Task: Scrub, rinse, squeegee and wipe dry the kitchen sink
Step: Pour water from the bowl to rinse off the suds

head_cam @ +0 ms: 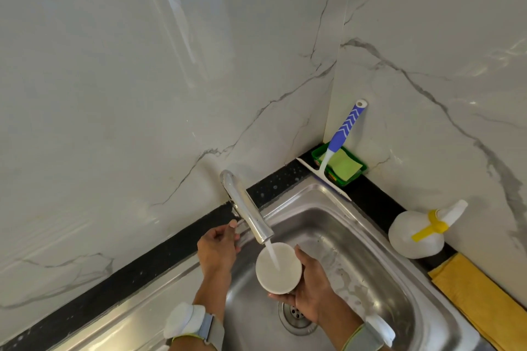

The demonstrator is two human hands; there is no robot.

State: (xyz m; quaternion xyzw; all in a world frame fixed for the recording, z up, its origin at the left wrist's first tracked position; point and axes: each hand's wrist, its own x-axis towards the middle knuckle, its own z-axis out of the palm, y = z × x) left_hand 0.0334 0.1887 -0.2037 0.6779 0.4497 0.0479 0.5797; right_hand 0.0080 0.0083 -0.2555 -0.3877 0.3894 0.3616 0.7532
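White marble-veined walls meet in a corner above a black countertop, and set into it sits the steel sink (pixel 356 239), soap foam streaked across its right slope and the drain (pixel 296 319) at the near side. Water is running from the chrome tap (pixel 245 208) straight into a white cup (pixel 279 271), held mouth-up over the basin just below the spout. Right hand (pixel 313 293) has that cup, fingers wrapped under and round its near side, thumb up along the right rim. Left hand (pixel 218 248) is over at the tap's base on the sink's left edge, fingers curled, fingertips pinching the tap lever (pixel 238 224). Both wrists wear grey straps with white pads. Far right corner: a blue-handled squeegee (pixel 340 137) leans against the wall, blade resting on the sink's far rim, beside a green tray (pixel 358 171) holding a lime sponge (pixel 343 164). Right of the basin, a white spray bottle (pixel 410 234) with a yellow trigger lies on the counter, and nearer, a yellow cloth (pixel 479 299).
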